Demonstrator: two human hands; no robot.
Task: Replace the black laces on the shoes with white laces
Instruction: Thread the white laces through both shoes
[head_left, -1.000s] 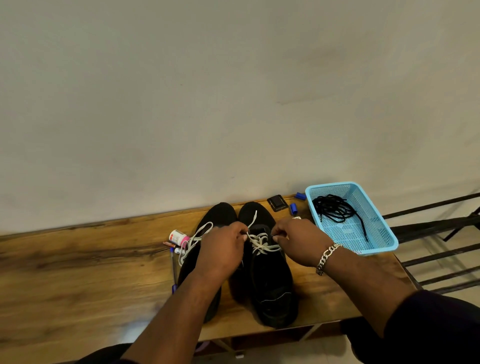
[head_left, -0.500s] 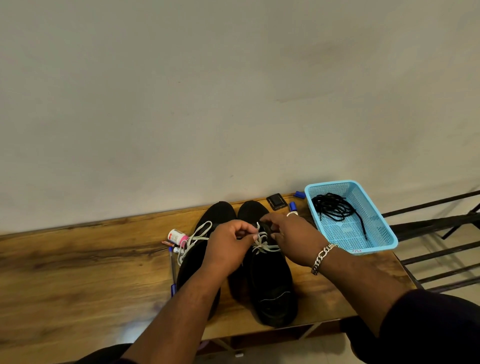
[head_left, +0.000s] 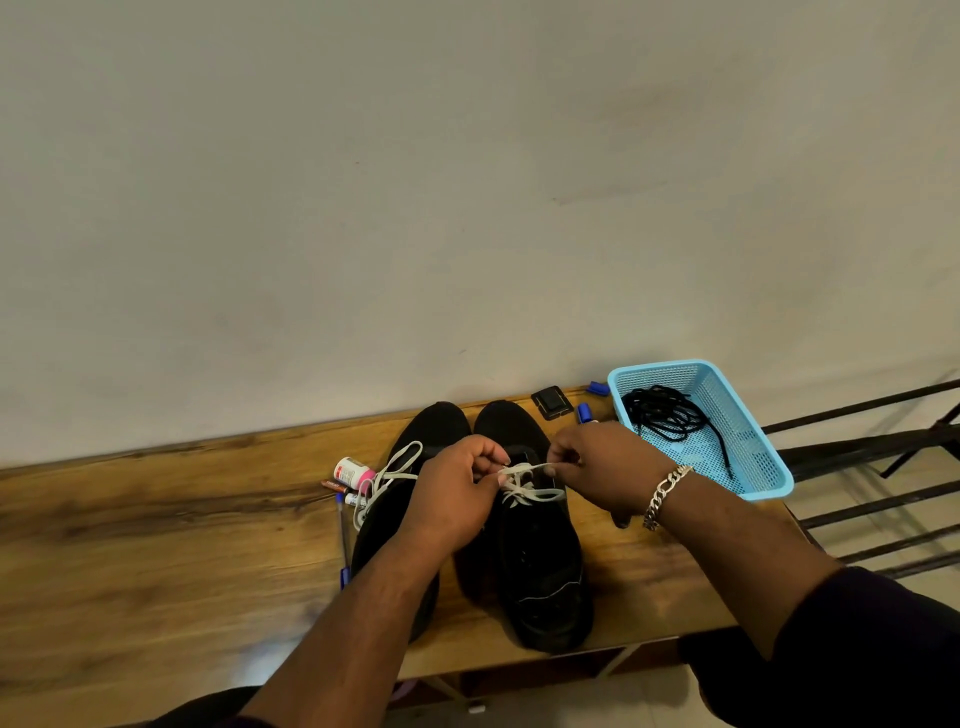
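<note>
White lace (head_left: 524, 470) runs crosswise over right shoe (head_left: 540, 545), taut between both grips: left hand (head_left: 457, 488) pinches its left end, right hand (head_left: 602, 467) its right end. Both equally near. Left shoe (head_left: 400, 514) beside; counter (head_left: 156, 545) underneath; black laces (head_left: 667, 415) in basket (head_left: 758, 457).

A wooden table (head_left: 156, 545) carries two black shoes (head_left: 540, 571), a blue basket (head_left: 763, 467) and markers (head_left: 348, 475).

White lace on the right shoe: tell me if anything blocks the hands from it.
Nothing visible does. Left hand and right hand both pinch the white lace over the right shoe.
</note>
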